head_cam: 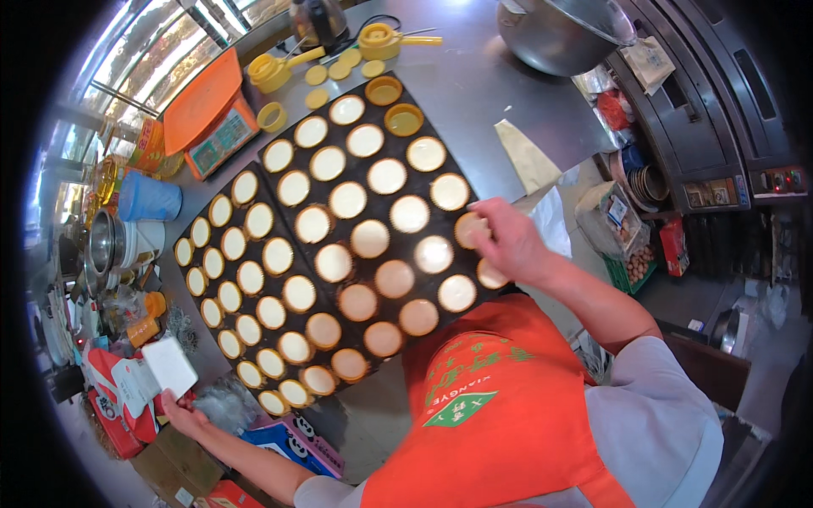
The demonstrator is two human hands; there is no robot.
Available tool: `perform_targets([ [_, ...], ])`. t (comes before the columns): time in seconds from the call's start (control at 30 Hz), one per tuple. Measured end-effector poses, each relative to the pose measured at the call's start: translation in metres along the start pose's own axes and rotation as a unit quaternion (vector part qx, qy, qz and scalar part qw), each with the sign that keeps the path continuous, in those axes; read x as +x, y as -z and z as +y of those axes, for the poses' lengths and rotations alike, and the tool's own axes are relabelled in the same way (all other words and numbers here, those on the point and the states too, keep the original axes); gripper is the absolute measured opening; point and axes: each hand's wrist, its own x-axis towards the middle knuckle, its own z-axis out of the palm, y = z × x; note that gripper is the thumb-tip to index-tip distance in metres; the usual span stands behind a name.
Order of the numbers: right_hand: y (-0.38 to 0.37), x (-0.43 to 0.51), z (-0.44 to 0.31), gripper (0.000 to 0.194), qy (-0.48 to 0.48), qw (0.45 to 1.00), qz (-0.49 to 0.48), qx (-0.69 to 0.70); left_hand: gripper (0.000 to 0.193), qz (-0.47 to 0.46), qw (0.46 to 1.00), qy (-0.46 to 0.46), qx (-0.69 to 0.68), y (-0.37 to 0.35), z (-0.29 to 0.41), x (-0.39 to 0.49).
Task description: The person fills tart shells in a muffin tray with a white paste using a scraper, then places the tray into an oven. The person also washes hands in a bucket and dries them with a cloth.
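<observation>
Two dark baking trays [305,260] lie side by side before me, with rows of round fluted cups holding pale filling. Some cups look browner, and two yellow, emptier-looking ones [404,120] sit at the upper corner. My right hand [508,238] is over the right tray's edge, its fingers at a cup [470,230]; whether they grip it cannot be told. My left hand [181,413], at lower left beyond the trays, holds a white rectangular object [170,366] by its lower edge.
Beyond the trays stand yellow plastic dispensers [380,42], loose yellow discs [316,99] and an orange-topped scale [206,105]. A large metal bowl [559,38] stands at the back right, near a cream piping bag [526,155]. At left are a blue container [149,195] and metal bowls [101,241].
</observation>
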Motion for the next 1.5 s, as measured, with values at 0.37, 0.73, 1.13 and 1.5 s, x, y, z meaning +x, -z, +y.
perform_targets([
  [0.37,0.142,-0.007,0.186,0.025,0.275,0.957,-0.074,-0.046,0.029,-0.515,0.701,0.465,-0.166,-0.408,-0.058,-0.59],
  [0.73,0.08,0.029,0.322,0.034,0.255,0.932,-0.175,-0.187,0.051,-0.659,0.658,-0.25,0.263,-0.542,-0.207,-0.721],
  [1.13,0.031,0.08,0.351,0.043,0.252,0.904,-0.178,-0.295,0.083,-0.565,0.595,-0.473,0.321,-0.533,-0.244,-0.721],
  [1.5,0.021,0.119,0.356,0.04,0.212,0.914,-0.119,-0.324,0.077,-0.556,0.598,-0.482,0.318,-0.535,-0.234,-0.719],
])
